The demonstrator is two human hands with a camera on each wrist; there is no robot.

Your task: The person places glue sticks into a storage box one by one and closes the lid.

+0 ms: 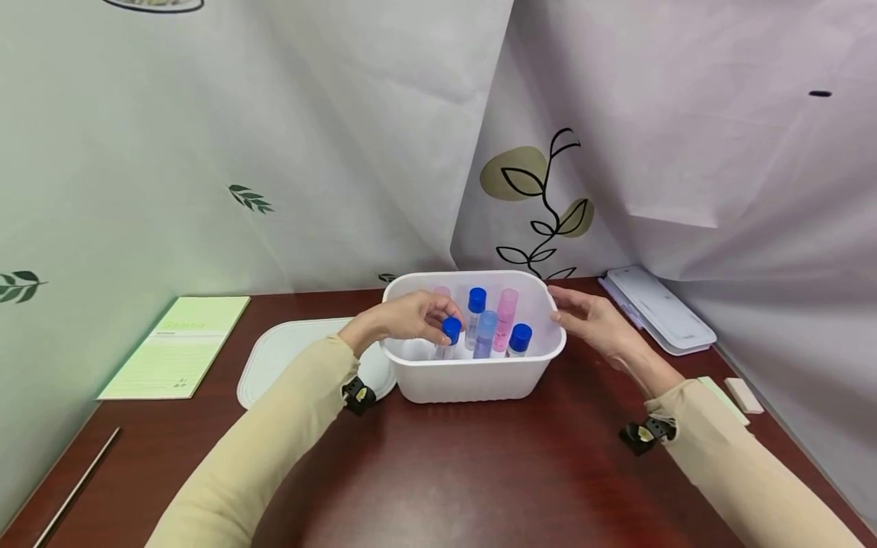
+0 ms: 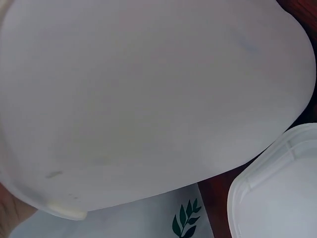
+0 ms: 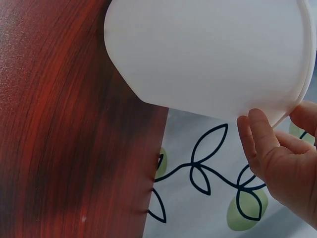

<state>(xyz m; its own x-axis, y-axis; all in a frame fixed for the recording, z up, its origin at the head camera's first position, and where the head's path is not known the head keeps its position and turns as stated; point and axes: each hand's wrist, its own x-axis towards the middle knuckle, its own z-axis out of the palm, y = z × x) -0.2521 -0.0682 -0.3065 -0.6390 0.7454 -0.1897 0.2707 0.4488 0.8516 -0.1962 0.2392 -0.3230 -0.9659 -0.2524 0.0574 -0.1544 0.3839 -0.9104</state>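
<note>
A white plastic tub [image 1: 473, 377] stands mid-table on the dark red wood [image 1: 479, 472], with several upright tubes in it. Their caps are blue or pink. My left hand [image 1: 419, 316] reaches over the tub's left rim, and its fingertips pinch a blue-capped tube [image 1: 450, 330]. My right hand [image 1: 591, 318] is at the tub's right end, fingers fairly straight, touching the rim. In the right wrist view the thumb [image 3: 255, 136] lies against the tub wall [image 3: 208, 54] just under the rim. The tub's outer wall [image 2: 148, 94] fills the left wrist view.
The tub's white lid [image 1: 288, 358] [image 2: 277, 193] lies flat just left of it. A green notepad [image 1: 180, 346] is at far left, a thin metal rod [image 1: 75, 487] near the left front edge. A white flat case [image 1: 658, 308] and a small pale block [image 1: 743, 396] sit right.
</note>
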